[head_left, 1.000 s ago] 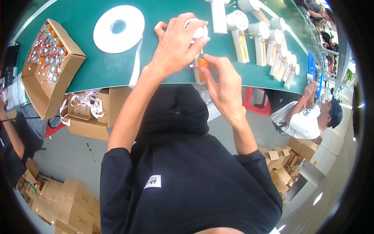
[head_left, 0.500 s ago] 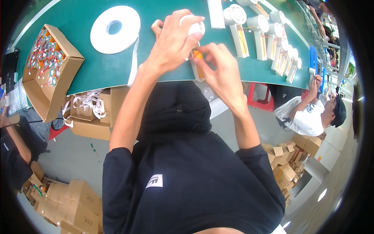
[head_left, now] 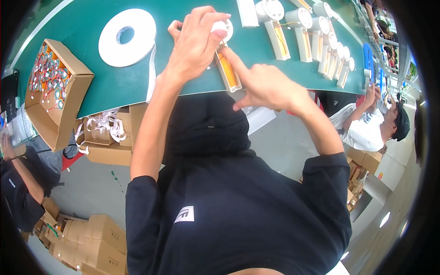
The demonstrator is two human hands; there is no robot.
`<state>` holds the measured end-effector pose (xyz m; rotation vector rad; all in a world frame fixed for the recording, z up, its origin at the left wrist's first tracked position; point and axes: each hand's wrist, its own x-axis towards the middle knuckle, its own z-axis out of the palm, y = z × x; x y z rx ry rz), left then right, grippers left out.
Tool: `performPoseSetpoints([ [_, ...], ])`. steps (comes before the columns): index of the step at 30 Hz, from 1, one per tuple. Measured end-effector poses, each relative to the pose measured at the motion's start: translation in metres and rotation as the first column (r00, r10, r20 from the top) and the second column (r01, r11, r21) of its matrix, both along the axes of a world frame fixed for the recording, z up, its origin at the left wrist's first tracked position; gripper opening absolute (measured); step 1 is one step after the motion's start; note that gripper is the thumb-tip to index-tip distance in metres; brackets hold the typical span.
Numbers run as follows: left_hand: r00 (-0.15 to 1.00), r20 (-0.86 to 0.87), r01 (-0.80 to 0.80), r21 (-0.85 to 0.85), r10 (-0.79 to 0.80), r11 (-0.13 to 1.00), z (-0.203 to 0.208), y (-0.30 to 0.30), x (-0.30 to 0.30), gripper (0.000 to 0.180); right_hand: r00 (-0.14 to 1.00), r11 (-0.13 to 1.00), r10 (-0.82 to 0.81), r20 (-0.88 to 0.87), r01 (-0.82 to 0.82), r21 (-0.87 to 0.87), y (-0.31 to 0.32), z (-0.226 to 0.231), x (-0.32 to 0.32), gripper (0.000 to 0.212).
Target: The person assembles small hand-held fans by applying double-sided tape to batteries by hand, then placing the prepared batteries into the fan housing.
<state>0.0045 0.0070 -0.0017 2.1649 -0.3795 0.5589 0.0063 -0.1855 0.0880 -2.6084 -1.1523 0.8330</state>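
Note:
A white housing with a round head and an open, trough-like handle lies at the table's near edge. My left hand is closed over the round head, thumb and fingers around it. An orange cylindrical battery sits lengthwise in the handle. My right hand has its index finger stretched out, the tip at the upper end of the battery. Its thumb is spread away, and the other fingers are partly hidden beneath the palm. Under the left fingers, much of the round head is hidden.
A large white tape roll lies left on the green table, its loose strip hanging toward the edge. An open carton holds several wired batteries. Similar white housings line the right side. Co-workers sit at both sides; cartons stand on the floor.
The orange battery, pinched by my right hand before, now lies in the handle. My right fingers have let go and straightened, with the index finger touching near its top. The left hand keeps its grip.

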Motion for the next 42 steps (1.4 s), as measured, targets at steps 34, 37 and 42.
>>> performPoseSetpoints([
  [34,0.997,-0.057,0.055,-0.049,-0.057,0.997,0.009,-0.001,-0.004,0.064,0.703,0.633,-0.460,-0.541,0.688,0.355,0.006,-0.031,0.006,0.044],
  [37,0.997,-0.049,0.053,-0.044,-0.055,0.998,0.011,0.001,-0.003,0.065,0.696,0.639,-0.472,-0.542,0.693,0.333,0.008,-0.026,0.008,0.043],
  [42,0.995,-0.033,0.087,-0.070,-0.089,0.994,0.013,-0.001,0.000,0.065,0.772,0.671,-0.487,-0.409,0.630,0.391,0.008,-0.024,0.007,0.041],
])
